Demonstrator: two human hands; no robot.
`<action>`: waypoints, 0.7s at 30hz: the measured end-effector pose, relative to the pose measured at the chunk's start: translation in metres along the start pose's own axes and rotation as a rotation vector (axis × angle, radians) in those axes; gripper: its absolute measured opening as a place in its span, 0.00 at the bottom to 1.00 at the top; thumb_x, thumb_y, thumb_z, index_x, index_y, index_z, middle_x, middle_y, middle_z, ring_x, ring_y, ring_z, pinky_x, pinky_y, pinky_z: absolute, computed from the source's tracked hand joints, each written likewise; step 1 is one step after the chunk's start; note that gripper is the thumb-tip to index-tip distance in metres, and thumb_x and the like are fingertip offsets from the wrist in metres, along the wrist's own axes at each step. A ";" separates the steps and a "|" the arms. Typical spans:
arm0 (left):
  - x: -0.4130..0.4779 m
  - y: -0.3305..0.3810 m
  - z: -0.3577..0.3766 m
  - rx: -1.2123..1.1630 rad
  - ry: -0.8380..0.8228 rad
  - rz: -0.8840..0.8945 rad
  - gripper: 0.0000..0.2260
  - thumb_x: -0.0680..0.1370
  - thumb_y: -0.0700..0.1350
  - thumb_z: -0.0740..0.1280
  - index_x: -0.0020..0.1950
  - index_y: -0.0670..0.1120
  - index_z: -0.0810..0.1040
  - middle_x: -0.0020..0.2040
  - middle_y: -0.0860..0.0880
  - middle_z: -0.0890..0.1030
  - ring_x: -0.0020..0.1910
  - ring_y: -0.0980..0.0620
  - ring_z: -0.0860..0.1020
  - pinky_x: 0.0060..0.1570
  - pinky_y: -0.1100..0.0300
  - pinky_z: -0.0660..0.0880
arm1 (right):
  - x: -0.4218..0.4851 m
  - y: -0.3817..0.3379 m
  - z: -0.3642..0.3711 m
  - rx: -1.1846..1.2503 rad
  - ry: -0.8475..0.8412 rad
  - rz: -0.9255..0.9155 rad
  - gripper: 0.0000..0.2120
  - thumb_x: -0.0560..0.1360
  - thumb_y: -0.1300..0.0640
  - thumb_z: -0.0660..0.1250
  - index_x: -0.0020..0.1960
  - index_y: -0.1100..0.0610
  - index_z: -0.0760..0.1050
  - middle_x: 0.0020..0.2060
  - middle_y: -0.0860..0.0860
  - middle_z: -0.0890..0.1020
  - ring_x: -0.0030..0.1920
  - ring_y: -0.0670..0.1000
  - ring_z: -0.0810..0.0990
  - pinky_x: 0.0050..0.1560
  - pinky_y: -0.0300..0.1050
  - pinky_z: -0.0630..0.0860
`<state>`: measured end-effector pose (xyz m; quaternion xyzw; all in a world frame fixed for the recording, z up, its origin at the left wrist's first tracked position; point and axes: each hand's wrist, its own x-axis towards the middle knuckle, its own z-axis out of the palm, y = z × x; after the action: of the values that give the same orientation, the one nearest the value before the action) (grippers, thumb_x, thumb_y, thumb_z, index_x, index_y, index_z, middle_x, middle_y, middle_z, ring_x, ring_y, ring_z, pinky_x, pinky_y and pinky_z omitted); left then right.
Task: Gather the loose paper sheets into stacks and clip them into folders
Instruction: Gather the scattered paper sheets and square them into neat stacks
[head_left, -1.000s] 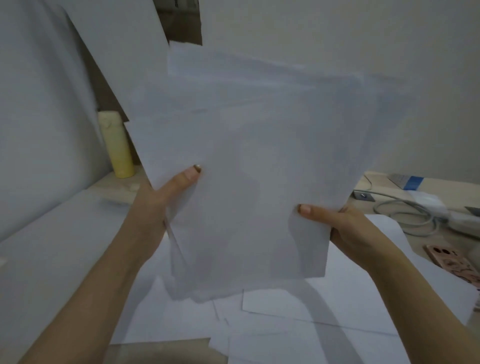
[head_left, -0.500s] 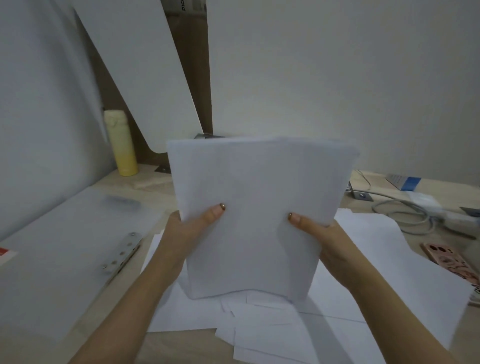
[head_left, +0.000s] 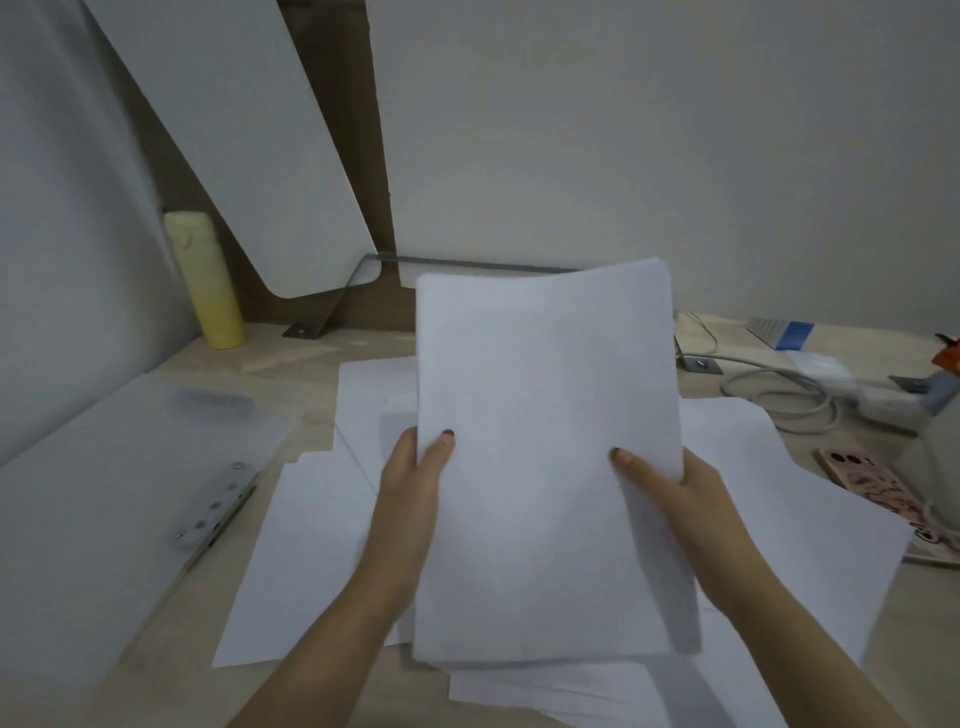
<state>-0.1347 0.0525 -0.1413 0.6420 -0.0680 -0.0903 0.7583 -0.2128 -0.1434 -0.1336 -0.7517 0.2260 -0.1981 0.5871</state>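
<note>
Paper stack, upright over loose sheets, is pinched at its sides by the left hand and right hand. A folder lies left on the pale wooden desk, with a yellow bottle behind it.

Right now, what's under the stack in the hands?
Overlapping loose sheets lie on the desk, showing left, right and below the stack. Whatever lies directly beneath its middle is covered.

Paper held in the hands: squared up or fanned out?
Nearly squared. The white paper stack shows one aligned top edge and straight sides, gripped by the left hand and right hand.
</note>
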 end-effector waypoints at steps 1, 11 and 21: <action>-0.002 -0.003 0.011 0.019 -0.027 -0.019 0.09 0.81 0.46 0.58 0.46 0.56 0.74 0.47 0.57 0.80 0.45 0.59 0.78 0.44 0.63 0.72 | -0.001 0.006 -0.011 -0.054 0.019 -0.016 0.04 0.74 0.52 0.66 0.49 0.51 0.75 0.43 0.45 0.81 0.43 0.48 0.80 0.38 0.42 0.74; -0.018 -0.078 0.111 0.268 -0.414 -0.258 0.08 0.80 0.42 0.57 0.44 0.43 0.73 0.42 0.42 0.74 0.41 0.50 0.73 0.37 0.60 0.67 | -0.016 0.082 -0.129 -0.330 0.274 0.202 0.04 0.76 0.60 0.63 0.50 0.58 0.70 0.42 0.57 0.78 0.43 0.55 0.74 0.43 0.46 0.67; -0.046 -0.094 0.145 0.439 -0.595 -0.202 0.12 0.79 0.40 0.59 0.54 0.57 0.73 0.50 0.57 0.77 0.53 0.54 0.76 0.51 0.66 0.70 | -0.029 0.107 -0.161 -0.737 0.363 0.325 0.24 0.74 0.60 0.67 0.68 0.62 0.66 0.62 0.64 0.73 0.62 0.64 0.71 0.59 0.55 0.68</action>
<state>-0.2160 -0.0912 -0.2094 0.7383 -0.2395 -0.3303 0.5371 -0.3389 -0.2762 -0.2015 -0.8186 0.4963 -0.1383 0.2539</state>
